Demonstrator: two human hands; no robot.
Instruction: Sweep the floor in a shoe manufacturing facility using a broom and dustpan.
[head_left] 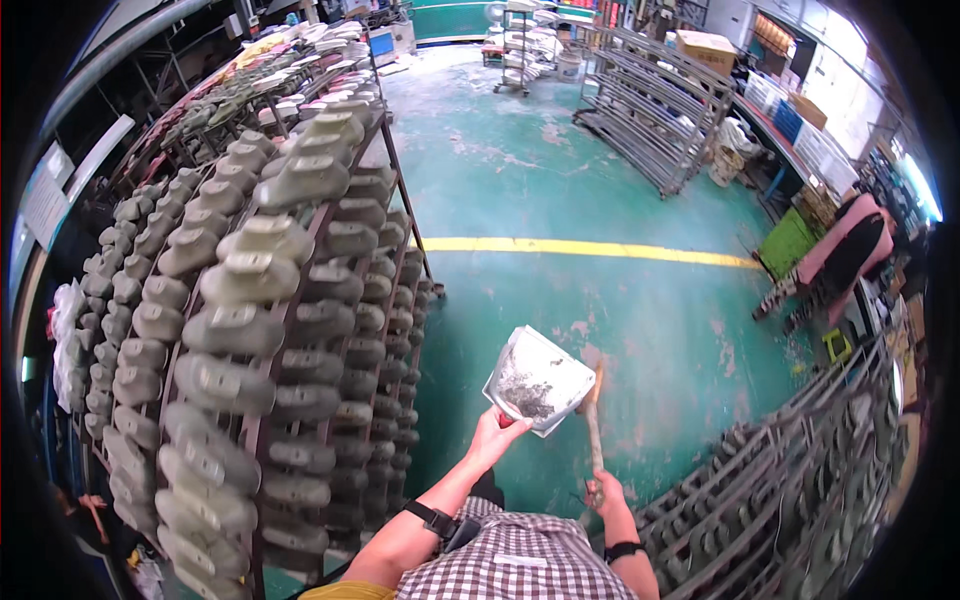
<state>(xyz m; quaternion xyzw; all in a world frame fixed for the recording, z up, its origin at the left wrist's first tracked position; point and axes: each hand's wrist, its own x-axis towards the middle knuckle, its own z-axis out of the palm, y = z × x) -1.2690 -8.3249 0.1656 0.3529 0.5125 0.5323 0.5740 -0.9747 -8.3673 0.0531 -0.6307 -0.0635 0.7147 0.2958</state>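
My left hand (497,437) is closed on the near edge of a white, squarish shallow tray (560,365), with its thumb over the rim. Dark grey smears or dust cover part of the tray's inside. In my right hand (607,492) is a stick-handled tool (594,430), its fingers wrapped round the lower end. The tool's brownish far end lies against or just beside the tray's right edge; its exact kind I cannot make out.
Racks of grey-green shoe-shaped forms (232,330) rise close on my left. Another loaded rack (760,500) stands at lower right. Ahead, a yellow line (580,247) crosses the green floor (480,190). Beyond are a metal rack (650,110) and, at right, a person in pink (850,240).
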